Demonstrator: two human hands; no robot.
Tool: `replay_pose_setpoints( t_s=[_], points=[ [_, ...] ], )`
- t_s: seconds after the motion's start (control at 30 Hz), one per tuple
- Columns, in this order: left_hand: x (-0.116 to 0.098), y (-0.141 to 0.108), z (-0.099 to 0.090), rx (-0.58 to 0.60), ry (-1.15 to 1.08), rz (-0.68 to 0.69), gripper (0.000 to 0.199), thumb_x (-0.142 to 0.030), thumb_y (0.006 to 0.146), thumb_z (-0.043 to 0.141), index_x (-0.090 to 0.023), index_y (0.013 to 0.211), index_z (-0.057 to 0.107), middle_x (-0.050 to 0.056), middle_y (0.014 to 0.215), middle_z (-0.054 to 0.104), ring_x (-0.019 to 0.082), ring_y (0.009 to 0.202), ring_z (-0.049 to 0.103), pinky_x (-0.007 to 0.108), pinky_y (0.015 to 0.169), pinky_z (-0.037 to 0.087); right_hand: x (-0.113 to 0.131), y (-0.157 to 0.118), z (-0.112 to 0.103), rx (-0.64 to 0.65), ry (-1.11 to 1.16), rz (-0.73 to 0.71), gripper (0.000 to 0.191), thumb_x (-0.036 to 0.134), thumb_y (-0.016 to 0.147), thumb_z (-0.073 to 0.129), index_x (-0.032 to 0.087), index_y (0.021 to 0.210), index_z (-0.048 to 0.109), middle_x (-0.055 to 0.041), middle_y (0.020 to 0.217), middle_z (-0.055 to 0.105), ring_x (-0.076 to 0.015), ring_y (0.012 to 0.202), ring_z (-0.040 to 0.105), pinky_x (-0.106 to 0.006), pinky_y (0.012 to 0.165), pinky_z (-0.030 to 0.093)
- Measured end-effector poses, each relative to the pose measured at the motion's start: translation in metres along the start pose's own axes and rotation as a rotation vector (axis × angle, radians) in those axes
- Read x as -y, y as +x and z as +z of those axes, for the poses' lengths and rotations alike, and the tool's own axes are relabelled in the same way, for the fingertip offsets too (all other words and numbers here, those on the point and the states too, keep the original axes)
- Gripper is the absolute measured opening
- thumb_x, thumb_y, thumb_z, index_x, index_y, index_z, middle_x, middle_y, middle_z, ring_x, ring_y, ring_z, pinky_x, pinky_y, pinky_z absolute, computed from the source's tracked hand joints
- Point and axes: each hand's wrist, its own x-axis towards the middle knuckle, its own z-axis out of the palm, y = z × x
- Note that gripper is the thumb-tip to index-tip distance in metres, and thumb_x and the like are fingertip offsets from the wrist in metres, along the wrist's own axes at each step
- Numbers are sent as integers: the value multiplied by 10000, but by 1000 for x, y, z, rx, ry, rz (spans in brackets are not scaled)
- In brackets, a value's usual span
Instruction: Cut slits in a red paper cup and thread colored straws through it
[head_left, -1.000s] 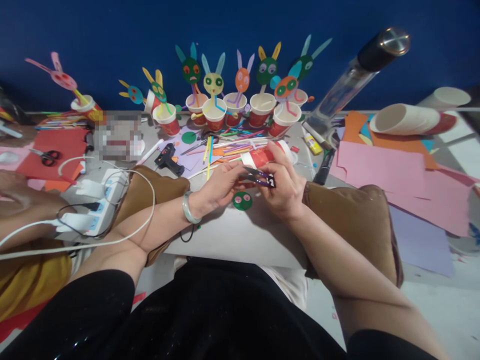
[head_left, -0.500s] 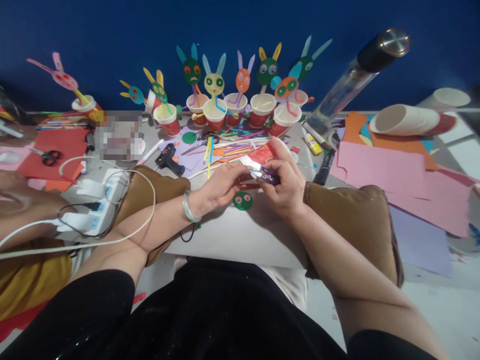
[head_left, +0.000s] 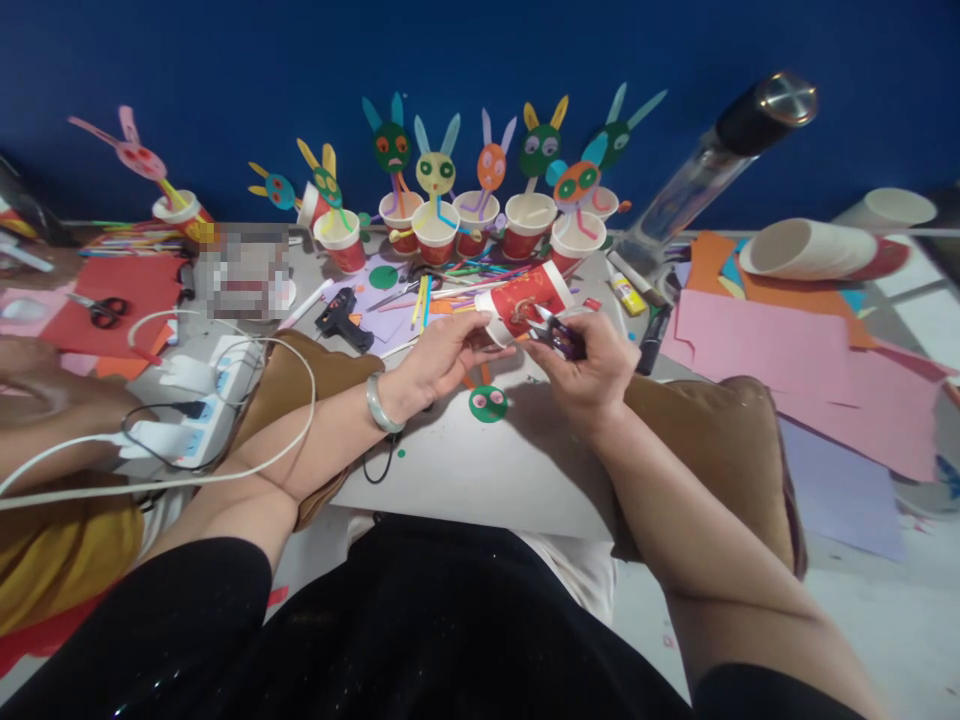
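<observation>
A red paper cup with a white rim (head_left: 529,298) lies sideways in my left hand (head_left: 450,358), whose fingers hold it by its left end. My right hand (head_left: 592,368) is closed round purple-handled scissors (head_left: 562,338), their tips against the cup's side. Just below the cup, a green paper disc with two pink eyes (head_left: 488,403) lies on the table (head_left: 480,470), with orange strips running up from it toward my left hand.
Behind stand several cups with paper rabbit figures (head_left: 435,235). A black glue gun (head_left: 345,320) and colored sticks lie left of centre, a clear bottle (head_left: 675,190) and pink paper (head_left: 765,335) to the right. Another person's arm (head_left: 60,400) rests at far left, near a power strip (head_left: 214,410).
The cup has turned and its printed side now shows. My right hand has moved slightly right and down with the scissors, and the view has shifted a little.
</observation>
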Motion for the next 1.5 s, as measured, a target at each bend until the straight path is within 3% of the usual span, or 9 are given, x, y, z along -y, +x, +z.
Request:
replay_pose_setpoints(
  t_s=[0.1,0.37,0.8,1.3,1.5],
  points=[
    [0,0,1,33,-29,-15,37,-187,829,721,-157,828,700,2,742,679,108,674,599,398,894,625,1,-1,-1,153,-90,22,544,739,973,482,221,952,646,-59,760,710,-209,654,641,-335,594,446],
    [0,0,0,-15,-38,-19,71,-195,811,723,-167,846,668,-11,778,679,107,728,623,376,943,592,13,0,-2,323,-235,-36,519,616,1053,373,202,1086,684,-98,902,736,-251,788,671,-326,636,390],
    [-1,-4,3,-17,-11,-2,72,-189,794,697,-182,798,625,-23,710,638,103,682,591,330,821,619,13,1,-1,364,-240,0,577,625,1067,307,187,1067,682,-107,838,746,-247,705,660,-326,589,301],
    [3,-3,0,6,-46,19,108,-210,797,720,-182,835,622,-44,680,607,87,658,590,323,831,632,17,4,-6,391,-267,-42,602,589,1088,273,178,1067,712,-112,826,763,-236,688,651,-329,569,252],
    [4,-1,0,-3,-70,-11,117,-204,780,719,-178,846,626,-20,728,656,108,707,636,371,925,618,16,5,-6,402,-256,-37,618,601,1089,260,174,1044,705,-116,824,762,-234,674,637,-332,573,257]
  ],
)
